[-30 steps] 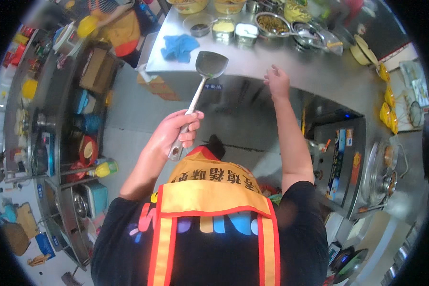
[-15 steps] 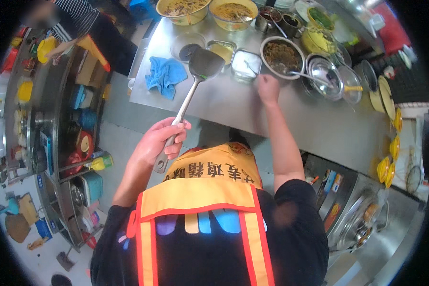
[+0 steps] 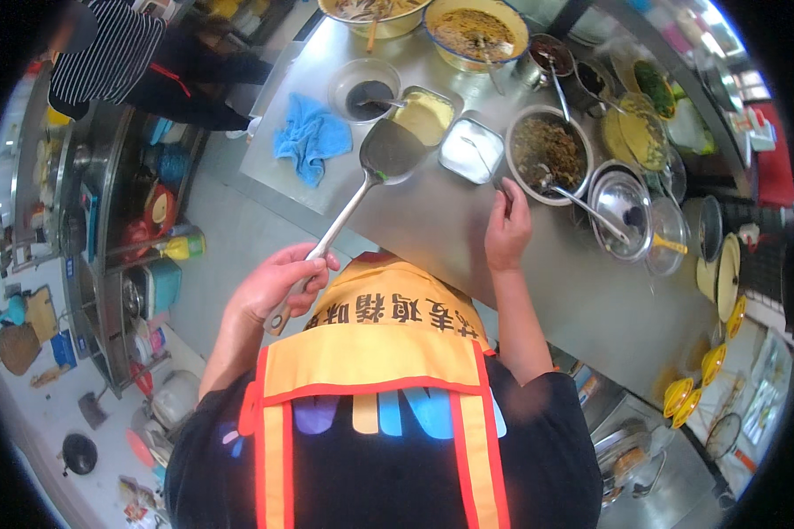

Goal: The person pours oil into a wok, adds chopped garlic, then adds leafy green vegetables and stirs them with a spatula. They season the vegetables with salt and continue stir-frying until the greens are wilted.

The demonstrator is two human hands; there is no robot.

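My left hand (image 3: 284, 280) is wrapped round the handle of a metal wok spatula (image 3: 392, 152), whose broad dark blade is raised over the near edge of the steel table. A green scrap clings to the blade. My right hand (image 3: 509, 231) is open, fingers up and loosely bent, just below a square container of white seasoning (image 3: 471, 150). A thin spoon (image 3: 482, 157) leans in that container, its handle end close to my fingertips; whether they touch is unclear. Right of it stands a steel bowl of dark brown chopped food (image 3: 547, 152) with a ladle (image 3: 591, 214).
The steel table (image 3: 415, 216) also bears a blue cloth (image 3: 311, 139), a container of yellowish powder (image 3: 425, 116), a bowl of dark sauce (image 3: 364, 85) and large food basins (image 3: 475, 33). Shelving (image 3: 106, 238) lines the left, where another person (image 3: 119, 57) stands.
My right hand has loosened from a fist beside the white container to bent fingers and dropped slightly. My left hand still holds the spatula. The view has shifted, and the other person has turned.
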